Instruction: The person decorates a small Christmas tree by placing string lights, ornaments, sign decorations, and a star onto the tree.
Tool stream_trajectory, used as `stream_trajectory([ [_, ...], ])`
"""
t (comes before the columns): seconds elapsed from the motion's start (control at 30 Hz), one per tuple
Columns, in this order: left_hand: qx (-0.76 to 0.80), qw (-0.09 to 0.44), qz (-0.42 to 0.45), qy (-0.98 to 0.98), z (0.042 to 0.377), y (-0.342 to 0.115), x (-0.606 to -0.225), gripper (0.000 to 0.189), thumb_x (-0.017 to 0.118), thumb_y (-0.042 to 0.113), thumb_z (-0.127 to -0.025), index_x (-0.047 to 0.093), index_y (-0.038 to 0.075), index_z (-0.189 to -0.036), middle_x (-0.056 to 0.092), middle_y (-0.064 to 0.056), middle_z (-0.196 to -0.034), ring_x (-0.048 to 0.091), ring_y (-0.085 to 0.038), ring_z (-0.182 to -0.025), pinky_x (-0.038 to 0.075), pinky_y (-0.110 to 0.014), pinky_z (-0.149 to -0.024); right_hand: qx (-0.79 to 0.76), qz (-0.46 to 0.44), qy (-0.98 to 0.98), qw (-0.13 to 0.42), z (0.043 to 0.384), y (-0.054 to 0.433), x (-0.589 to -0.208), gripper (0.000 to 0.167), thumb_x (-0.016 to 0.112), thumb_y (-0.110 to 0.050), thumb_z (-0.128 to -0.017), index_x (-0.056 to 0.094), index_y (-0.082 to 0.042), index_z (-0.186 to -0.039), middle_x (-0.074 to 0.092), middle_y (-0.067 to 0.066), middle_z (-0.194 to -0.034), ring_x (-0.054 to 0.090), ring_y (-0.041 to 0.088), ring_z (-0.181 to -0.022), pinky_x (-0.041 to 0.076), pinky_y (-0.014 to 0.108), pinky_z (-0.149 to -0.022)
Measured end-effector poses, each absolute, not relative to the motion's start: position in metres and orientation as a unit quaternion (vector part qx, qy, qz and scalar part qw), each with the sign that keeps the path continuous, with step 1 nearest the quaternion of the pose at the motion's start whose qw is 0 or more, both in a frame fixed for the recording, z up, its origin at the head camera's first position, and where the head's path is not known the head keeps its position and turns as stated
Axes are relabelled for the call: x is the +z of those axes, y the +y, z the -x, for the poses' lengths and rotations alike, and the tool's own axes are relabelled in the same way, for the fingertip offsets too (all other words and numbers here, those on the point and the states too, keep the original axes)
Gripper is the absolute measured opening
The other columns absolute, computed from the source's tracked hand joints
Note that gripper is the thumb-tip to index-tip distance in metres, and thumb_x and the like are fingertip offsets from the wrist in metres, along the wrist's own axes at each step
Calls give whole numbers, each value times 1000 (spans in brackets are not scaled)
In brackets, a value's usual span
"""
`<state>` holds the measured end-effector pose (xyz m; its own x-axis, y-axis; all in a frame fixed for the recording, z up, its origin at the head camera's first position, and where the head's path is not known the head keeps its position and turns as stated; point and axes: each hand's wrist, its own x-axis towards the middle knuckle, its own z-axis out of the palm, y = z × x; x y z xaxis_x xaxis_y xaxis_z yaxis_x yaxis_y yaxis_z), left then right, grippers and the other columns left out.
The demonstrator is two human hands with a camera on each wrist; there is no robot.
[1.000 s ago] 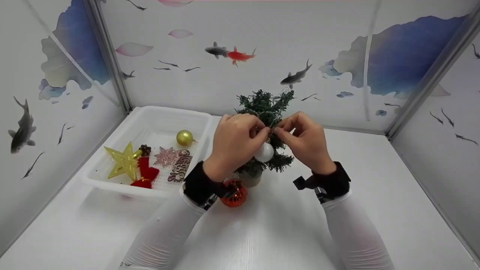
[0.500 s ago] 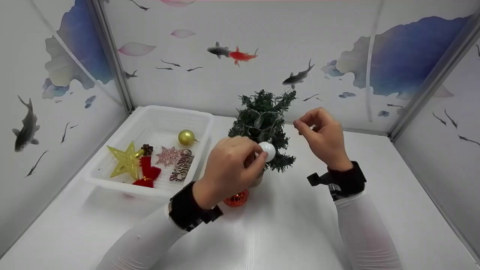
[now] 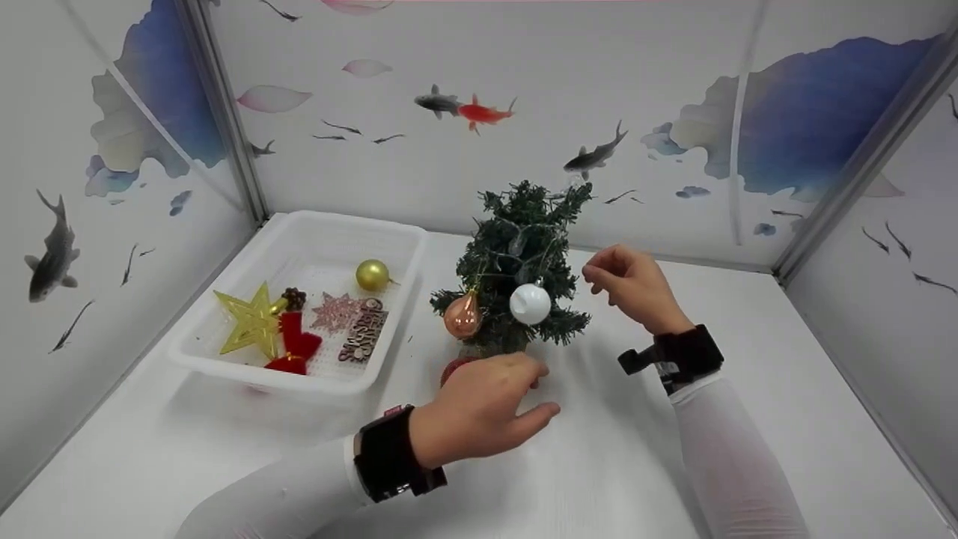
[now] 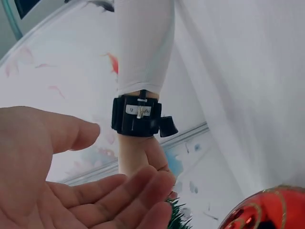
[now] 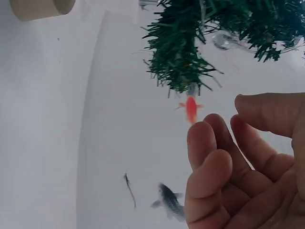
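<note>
A small green Christmas tree point(image 3: 516, 247) stands upright on the table. On its front hang a white ball ornament point(image 3: 530, 304) and, to the left, a copper drop-shaped ornament point(image 3: 462, 316). My left hand point(image 3: 486, 412) is low before the tree base, thumb apart from the fingers, holding nothing. It mostly hides a red ball ornament point(image 3: 454, 368) in the head view; the left wrist view has that red ball with gold lines point(image 4: 271, 210) at lower right. Right of the tree, my right hand point(image 3: 632, 288) hovers with loosely bent, empty fingers, apart from the branches point(image 5: 178, 57).
A white plastic basket point(image 3: 299, 217) stands at left. In it lie a gold star point(image 3: 251, 322), a gold ball point(image 3: 372, 275), a pink snowflake point(image 3: 334, 311), a pine cone point(image 3: 293, 299), a lettered ornament point(image 3: 363, 331) and red pieces point(image 3: 297, 344). Printed walls enclose the table.
The left hand has let go of the white ball, which hangs on the tree, and moved down toward the red ball. The right hand has drawn away from the tree to the right, then dropped slightly.
</note>
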<state>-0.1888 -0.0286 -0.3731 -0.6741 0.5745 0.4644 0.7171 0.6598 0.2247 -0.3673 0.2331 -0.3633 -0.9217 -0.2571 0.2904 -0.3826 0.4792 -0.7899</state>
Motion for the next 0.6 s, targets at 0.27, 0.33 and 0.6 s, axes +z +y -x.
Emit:
stream_trajectory([
  [0.27,-93,162,347,-919,195,-22,-393,48,55,56,-91,62,10,-100,57,1,-82,57,-17,-78,50,-34,-69,450,-201,-870,-10,380,222,-400,17,65,-30,-92,73,-15,-97,73,9,-94,69,24,-83,54,32,-64],
  [0.33,-61,157,337,-926,196,-21,-399,50,54,59,-90,61,10,-95,57,-1,-82,58,-19,-80,49,-36,-72,454,-204,-867,-21,382,216,-409,17,67,-31,-91,74,-16,-97,74,6,-96,68,19,-88,54,32,-72],
  [0.6,6,166,305,-938,202,-22,-419,66,58,68,-82,63,4,-97,62,-7,-85,59,-26,-84,46,-42,-74,469,-237,-849,-42,381,195,-432,20,69,-32,-89,72,-16,-101,71,-2,-90,60,15,-77,49,30,-69],
])
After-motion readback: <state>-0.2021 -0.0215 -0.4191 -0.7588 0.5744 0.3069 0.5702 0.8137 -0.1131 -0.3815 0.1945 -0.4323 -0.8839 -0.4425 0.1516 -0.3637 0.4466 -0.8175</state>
